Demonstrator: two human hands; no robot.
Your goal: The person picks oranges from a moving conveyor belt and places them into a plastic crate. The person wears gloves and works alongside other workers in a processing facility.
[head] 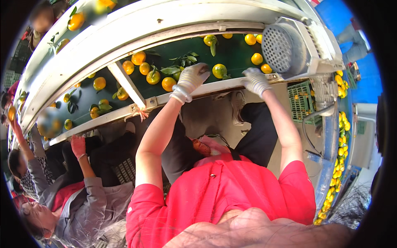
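My left hand (193, 76), in a pale striped glove, is over the green conveyor belt (176, 46) with its fingers curled. Whether anything is inside those fingers I cannot tell. Just left of it are a leafy mandarin (177, 75) and an orange mandarin (168, 84). A greenish-yellow mandarin (219, 71) sits on the belt between my two hands. My right hand (256, 81), gloved the same way, is at the white front rail (223, 83), fingers bent toward the belt. Close beyond it lies another mandarin (266, 68). Its grip is unclear.
A motor with a perforated grey cover (277, 46) juts out at the right. Below it stands a green plastic crate (300, 99) of fruit. A fruit-filled channel (339, 161) runs down the far right. A co-worker's pink-gloved hand (78, 146) is by the rail at left.
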